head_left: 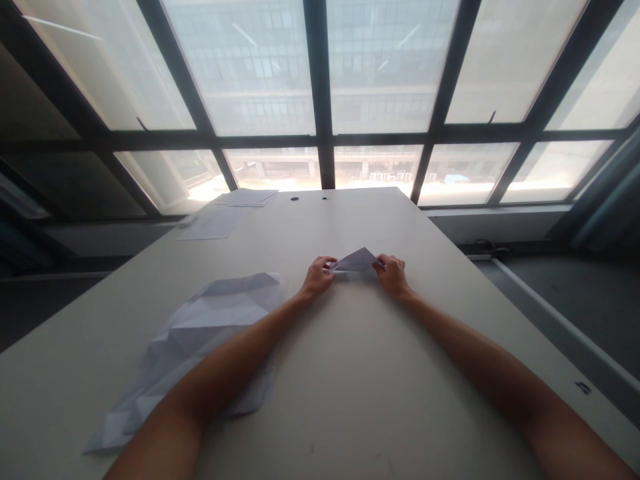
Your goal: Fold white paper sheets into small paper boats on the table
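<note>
- Risk: the folded paper (355, 261) is pinched only at its 2 ends, so uneven pull could skew or tear it, and a slip could let it spring loose.
- Left hand (317, 277) and right hand (393, 275) both hold it, fingers closed narrowly, just above the table (360, 393).
- Both forearms angle inward, reaching forward.
- Left forearm (240, 353) crosses over a creased sheet (195, 347).
- Farther off, loose papers (247, 197) lie near the table's far edge, before a window (320, 80).
</note>
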Motion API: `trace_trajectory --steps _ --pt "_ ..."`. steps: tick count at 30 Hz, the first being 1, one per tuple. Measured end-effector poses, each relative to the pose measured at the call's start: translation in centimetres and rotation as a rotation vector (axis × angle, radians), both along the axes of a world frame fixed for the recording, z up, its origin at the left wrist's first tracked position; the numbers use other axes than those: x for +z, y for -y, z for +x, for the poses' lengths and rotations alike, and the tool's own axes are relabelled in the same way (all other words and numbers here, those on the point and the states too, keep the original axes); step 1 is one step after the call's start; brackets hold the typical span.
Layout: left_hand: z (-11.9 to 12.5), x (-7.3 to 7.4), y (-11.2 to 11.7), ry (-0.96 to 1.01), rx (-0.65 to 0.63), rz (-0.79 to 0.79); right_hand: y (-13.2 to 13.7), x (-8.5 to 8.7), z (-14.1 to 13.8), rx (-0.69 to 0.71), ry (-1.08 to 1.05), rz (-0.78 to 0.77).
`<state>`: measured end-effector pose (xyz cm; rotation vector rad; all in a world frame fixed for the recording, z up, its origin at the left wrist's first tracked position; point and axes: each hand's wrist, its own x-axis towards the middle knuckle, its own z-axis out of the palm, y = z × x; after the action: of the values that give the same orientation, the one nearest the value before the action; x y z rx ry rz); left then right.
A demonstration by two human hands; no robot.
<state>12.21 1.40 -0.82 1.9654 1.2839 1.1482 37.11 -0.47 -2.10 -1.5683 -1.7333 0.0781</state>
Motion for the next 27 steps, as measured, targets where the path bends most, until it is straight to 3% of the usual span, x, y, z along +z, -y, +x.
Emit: trace_trajectory --steps 8,18,24,27 --pt "-0.06 0.54 0.03 0.188 0.107 -0.025 0.04 0.04 0.00 -0.005 -0.013 -0.001" --pt "-0.03 0.61 0.45 0.032 0.064 -0.012 0.14 0.20 0.03 0.021 -0.004 0.003" --pt "0.07 0.40 0.18 0.141 0.109 0.022 0.16 0.23 -0.01 0.033 0.002 0.008" --pt "0.05 0.08 0.00 0.075 0.059 0.014 0.16 0.22 0.00 0.024 -0.001 0.002"
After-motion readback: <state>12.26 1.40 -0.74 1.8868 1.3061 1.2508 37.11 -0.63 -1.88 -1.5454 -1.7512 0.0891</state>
